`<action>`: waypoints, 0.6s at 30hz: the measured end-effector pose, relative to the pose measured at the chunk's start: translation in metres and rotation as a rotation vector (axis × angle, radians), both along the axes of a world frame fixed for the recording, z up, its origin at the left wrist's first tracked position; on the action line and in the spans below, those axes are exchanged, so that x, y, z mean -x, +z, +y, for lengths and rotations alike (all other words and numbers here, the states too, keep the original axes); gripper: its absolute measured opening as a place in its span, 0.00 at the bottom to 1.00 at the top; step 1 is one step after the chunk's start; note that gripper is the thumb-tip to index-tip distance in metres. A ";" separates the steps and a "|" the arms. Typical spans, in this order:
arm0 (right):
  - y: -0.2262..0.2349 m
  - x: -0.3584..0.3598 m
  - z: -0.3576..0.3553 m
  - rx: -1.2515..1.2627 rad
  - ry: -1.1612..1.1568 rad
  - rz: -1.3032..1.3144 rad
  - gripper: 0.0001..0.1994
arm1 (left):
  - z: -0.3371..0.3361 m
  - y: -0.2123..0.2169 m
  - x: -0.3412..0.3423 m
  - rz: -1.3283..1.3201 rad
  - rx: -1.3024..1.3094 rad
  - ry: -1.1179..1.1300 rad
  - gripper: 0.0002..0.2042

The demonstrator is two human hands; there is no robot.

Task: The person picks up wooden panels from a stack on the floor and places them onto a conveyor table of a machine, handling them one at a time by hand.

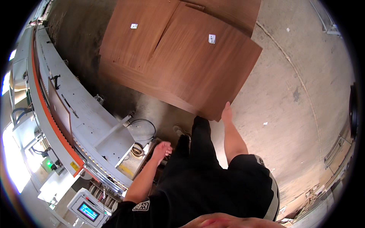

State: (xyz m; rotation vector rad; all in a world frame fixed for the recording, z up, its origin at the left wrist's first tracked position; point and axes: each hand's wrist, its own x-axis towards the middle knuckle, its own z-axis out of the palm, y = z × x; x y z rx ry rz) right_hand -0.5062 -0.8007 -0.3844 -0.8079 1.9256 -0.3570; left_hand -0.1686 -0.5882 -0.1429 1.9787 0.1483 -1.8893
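Two brown wood-veneer panels (178,53) lie stacked on the concrete floor (296,76). The right hand (227,113) pinches the top panel's near corner, fingers hidden beneath. The left hand (162,149) hangs loosely spread, empty, between panels and edge-banding machine (87,121).

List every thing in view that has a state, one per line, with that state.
top wood panel: lying flat on the stack, skewed, near corner gripped by the right hand
lower wood panels: stacked flat, partly covered
right hand: closed on the panel's corner
left hand: empty, fingers loosely curled, beside the machine's end
grey machine: small screen lit, green light on
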 end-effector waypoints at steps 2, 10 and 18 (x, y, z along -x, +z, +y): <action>0.038 -0.004 0.017 -0.070 -0.006 -0.036 0.39 | -0.036 -0.003 -0.008 0.017 0.091 0.003 0.08; 0.159 0.043 0.073 -0.417 -0.114 -0.161 0.42 | -0.177 -0.026 -0.033 -0.018 0.332 0.589 0.23; 0.235 0.066 0.035 -0.318 -0.584 -0.290 0.31 | -0.178 0.009 -0.015 -0.070 0.349 0.758 0.15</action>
